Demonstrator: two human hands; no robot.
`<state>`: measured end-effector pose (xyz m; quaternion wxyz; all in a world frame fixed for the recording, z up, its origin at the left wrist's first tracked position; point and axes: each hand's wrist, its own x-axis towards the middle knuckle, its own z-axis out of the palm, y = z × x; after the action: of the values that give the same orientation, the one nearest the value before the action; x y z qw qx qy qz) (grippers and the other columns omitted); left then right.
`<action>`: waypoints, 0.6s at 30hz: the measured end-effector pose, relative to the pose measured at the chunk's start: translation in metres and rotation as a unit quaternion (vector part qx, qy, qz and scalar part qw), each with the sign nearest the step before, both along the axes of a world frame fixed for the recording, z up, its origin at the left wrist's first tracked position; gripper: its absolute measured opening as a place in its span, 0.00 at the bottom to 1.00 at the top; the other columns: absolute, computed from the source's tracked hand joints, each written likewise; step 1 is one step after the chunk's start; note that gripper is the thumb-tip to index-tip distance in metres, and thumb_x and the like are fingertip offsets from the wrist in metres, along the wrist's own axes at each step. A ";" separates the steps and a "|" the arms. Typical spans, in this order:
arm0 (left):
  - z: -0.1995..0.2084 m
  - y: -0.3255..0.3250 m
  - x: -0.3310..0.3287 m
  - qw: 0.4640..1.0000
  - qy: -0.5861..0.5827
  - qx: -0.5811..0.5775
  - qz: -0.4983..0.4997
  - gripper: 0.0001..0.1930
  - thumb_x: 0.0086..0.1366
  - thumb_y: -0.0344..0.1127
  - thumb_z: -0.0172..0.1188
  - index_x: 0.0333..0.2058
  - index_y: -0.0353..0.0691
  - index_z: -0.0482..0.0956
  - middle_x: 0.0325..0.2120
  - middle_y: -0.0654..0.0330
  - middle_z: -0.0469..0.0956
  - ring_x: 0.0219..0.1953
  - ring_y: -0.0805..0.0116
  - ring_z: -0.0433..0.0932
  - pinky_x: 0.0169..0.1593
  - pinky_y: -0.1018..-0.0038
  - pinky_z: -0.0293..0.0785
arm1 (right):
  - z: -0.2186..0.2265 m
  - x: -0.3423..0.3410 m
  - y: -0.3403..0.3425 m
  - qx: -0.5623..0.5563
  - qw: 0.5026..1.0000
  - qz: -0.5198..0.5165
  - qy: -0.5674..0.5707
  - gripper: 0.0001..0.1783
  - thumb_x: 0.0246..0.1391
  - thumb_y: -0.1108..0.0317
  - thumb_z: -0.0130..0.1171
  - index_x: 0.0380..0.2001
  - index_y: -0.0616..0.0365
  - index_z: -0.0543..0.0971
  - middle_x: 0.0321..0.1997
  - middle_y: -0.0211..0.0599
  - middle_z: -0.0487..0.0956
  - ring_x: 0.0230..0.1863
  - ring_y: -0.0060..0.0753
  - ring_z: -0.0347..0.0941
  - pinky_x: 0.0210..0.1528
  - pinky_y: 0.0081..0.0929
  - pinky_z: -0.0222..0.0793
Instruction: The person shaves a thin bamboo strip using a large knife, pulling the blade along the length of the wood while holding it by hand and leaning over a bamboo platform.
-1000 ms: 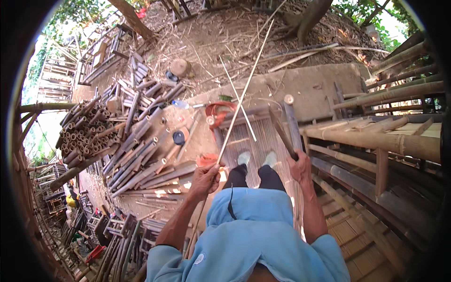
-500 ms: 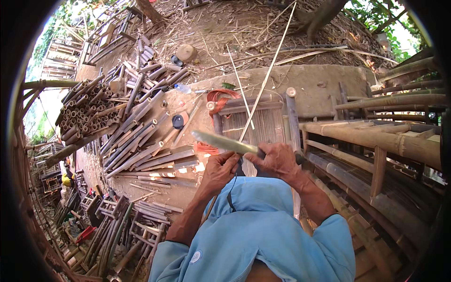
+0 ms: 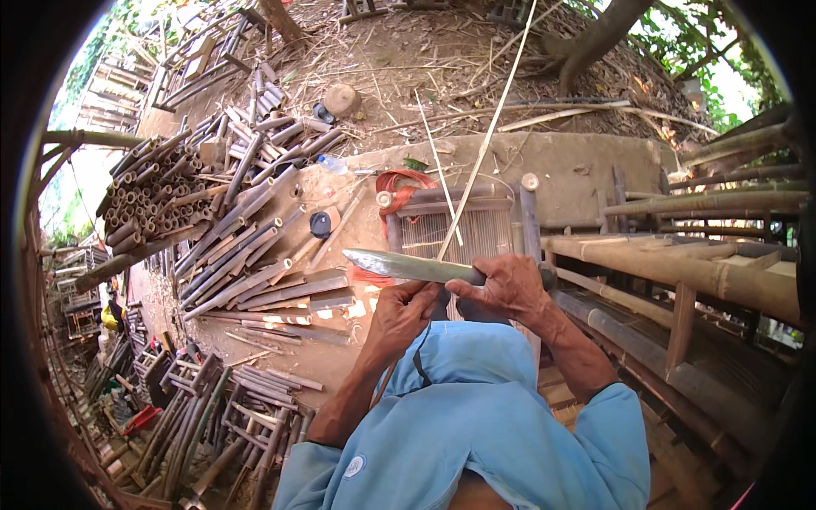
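Note:
In my right hand (image 3: 507, 285) is a big broad-bladed knife (image 3: 399, 266), its blade pointing left across my lap. My left hand (image 3: 403, 309) pinches a long thin bamboo strip (image 3: 483, 149) just below the blade. The strip runs up and away past the top of the picture, and its lower end continues beneath my left wrist. The blade crosses over the strip; whether they touch I cannot tell. Beyond my hands stands a bamboo frame (image 3: 529, 204) with a slatted panel (image 3: 489, 228) in it. A shorter pale strip (image 3: 439, 166) leans over that panel.
Cut bamboo tubes (image 3: 161, 191) are stacked at the left, with more poles (image 3: 246, 255) spread nearer. A bamboo bench (image 3: 671, 255) flanks my right side. Orange cord (image 3: 399, 180), a plastic bottle (image 3: 331, 164) and a dark round container (image 3: 320, 224) lie on the ground ahead.
The knife has turned so its broad face shows more, and its tip sits slightly lower. Both hands have shifted only a little. My hold on the strip and knife stays the same.

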<state>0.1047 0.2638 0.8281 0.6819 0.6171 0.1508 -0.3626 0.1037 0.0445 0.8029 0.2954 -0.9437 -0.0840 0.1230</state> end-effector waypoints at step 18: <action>0.004 0.018 0.015 0.996 -0.050 0.076 0.025 0.11 0.72 0.35 0.59 0.43 0.35 0.84 0.19 0.75 0.68 0.20 0.87 0.62 0.23 0.84 0.55 | -0.029 0.128 -0.083 -0.145 0.985 -0.090 -0.038 0.43 0.53 0.21 0.48 0.18 0.54 0.81 0.16 0.48 0.78 0.22 0.52 0.80 0.24 0.46 0.75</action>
<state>0.1197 0.2817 0.8323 0.6482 0.6808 0.1593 -0.3015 0.2314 -0.0384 0.7742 0.1619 -0.9842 0.0084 0.0708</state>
